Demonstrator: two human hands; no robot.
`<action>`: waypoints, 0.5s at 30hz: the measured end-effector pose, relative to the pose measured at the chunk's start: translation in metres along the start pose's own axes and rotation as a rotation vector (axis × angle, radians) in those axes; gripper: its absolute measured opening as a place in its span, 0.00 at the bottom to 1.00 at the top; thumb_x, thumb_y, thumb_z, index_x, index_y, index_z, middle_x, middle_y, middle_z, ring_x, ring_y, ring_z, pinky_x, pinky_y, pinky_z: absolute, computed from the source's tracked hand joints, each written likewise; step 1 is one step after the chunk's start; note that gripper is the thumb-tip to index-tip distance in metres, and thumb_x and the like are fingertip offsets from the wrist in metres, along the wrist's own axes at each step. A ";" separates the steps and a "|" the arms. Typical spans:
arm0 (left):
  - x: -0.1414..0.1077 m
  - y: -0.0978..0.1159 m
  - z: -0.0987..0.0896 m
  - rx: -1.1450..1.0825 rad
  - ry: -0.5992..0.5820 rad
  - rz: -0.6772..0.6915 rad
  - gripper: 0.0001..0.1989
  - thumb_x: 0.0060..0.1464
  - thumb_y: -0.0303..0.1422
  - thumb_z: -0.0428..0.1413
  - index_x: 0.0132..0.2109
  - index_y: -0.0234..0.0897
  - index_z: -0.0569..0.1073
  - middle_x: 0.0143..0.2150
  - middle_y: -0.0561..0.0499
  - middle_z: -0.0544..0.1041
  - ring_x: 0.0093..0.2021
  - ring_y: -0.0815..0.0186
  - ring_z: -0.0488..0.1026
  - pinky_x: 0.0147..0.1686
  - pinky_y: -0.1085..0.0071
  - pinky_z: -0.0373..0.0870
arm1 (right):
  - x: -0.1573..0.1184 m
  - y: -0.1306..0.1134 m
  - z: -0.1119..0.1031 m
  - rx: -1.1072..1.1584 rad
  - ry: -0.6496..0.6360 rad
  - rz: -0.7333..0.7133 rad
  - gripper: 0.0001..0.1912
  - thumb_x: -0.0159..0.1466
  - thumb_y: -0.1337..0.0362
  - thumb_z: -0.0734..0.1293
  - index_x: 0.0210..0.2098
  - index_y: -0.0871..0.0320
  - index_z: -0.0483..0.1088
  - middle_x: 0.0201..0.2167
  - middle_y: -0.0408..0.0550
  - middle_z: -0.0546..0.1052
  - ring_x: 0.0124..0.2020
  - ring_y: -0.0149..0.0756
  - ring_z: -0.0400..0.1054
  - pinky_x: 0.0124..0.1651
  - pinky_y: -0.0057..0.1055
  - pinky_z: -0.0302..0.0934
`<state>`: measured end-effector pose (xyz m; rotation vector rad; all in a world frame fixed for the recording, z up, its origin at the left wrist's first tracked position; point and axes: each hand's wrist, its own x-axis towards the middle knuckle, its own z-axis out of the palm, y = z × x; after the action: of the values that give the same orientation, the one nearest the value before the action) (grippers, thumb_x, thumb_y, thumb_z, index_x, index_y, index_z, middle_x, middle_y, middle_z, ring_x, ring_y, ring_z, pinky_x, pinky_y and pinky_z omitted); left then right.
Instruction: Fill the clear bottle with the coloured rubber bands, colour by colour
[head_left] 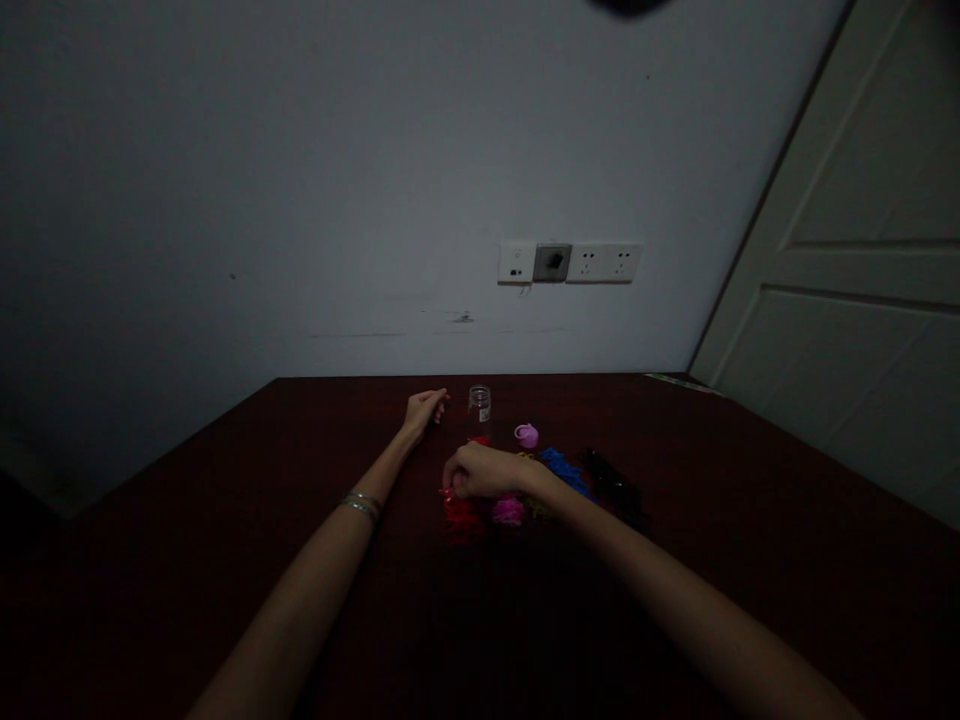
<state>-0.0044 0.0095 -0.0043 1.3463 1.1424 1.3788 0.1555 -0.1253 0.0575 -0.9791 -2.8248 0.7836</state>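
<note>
My right hand [484, 470] reaches over a heap of small, thin red band-like pieces [463, 522]. Its fingers are pinched on some red pieces at the heap's upper left edge. Behind this hand stands a clear jar [479, 405], upright and without a lid, with red at its bottom. To the left of the jar, my left hand [426, 412] is closed, fingers curled and thumb against them; whatever they may hold is hidden. A pink heap [508, 510] and a yellow heap [538, 508] lie beside the red one, partly behind my right wrist.
A pink lid with a loop [527, 435] lies right of the jar. Farther right are a blue heap [564, 470] and a black heap [611, 482]. The dark red table [300, 440] meets a wall with sockets [604, 263]; a pale door [847, 250] stands at right.
</note>
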 end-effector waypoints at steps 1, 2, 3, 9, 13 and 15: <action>0.000 0.000 0.000 -0.005 0.001 0.003 0.20 0.41 0.45 0.57 0.30 0.29 0.73 0.16 0.56 0.64 0.14 0.76 0.58 0.14 0.78 0.54 | 0.001 0.002 0.000 0.038 0.005 -0.009 0.14 0.51 0.72 0.63 0.37 0.64 0.73 0.26 0.46 0.75 0.23 0.27 0.65 0.23 0.19 0.55; 0.000 0.000 0.000 -0.009 0.002 0.008 0.20 0.41 0.45 0.57 0.30 0.29 0.73 0.16 0.56 0.64 0.14 0.76 0.58 0.14 0.78 0.54 | 0.002 0.004 0.000 0.074 0.016 -0.023 0.14 0.51 0.72 0.63 0.37 0.64 0.73 0.26 0.46 0.75 0.23 0.27 0.65 0.23 0.19 0.55; -0.001 0.000 0.000 -0.012 0.000 0.017 0.20 0.41 0.45 0.57 0.30 0.29 0.73 0.16 0.56 0.65 0.14 0.76 0.58 0.14 0.78 0.54 | 0.002 0.007 0.000 0.108 0.030 -0.042 0.13 0.51 0.72 0.64 0.37 0.64 0.74 0.26 0.46 0.75 0.24 0.27 0.65 0.24 0.19 0.56; -0.003 0.003 0.001 -0.002 -0.003 0.039 0.19 0.42 0.45 0.56 0.29 0.29 0.73 0.16 0.56 0.65 0.14 0.76 0.58 0.14 0.78 0.54 | 0.005 0.017 -0.001 0.285 0.138 -0.113 0.12 0.52 0.68 0.66 0.37 0.63 0.74 0.28 0.46 0.76 0.29 0.29 0.68 0.30 0.22 0.60; -0.005 0.005 0.002 -0.008 0.002 0.038 0.18 0.42 0.44 0.56 0.29 0.29 0.72 0.16 0.56 0.65 0.14 0.76 0.58 0.14 0.77 0.53 | 0.005 0.019 -0.002 0.394 0.144 -0.103 0.12 0.52 0.67 0.66 0.37 0.63 0.73 0.28 0.47 0.76 0.30 0.29 0.69 0.32 0.24 0.61; -0.006 0.005 0.002 -0.009 0.003 0.035 0.18 0.42 0.44 0.56 0.29 0.29 0.72 0.16 0.57 0.64 0.13 0.76 0.58 0.14 0.77 0.53 | 0.005 0.019 -0.004 0.436 0.150 -0.099 0.12 0.52 0.67 0.67 0.37 0.63 0.73 0.29 0.47 0.76 0.29 0.29 0.68 0.33 0.24 0.61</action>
<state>-0.0019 0.0030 -0.0002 1.3642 1.1174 1.4103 0.1631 -0.1078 0.0509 -0.7838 -2.4030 1.1883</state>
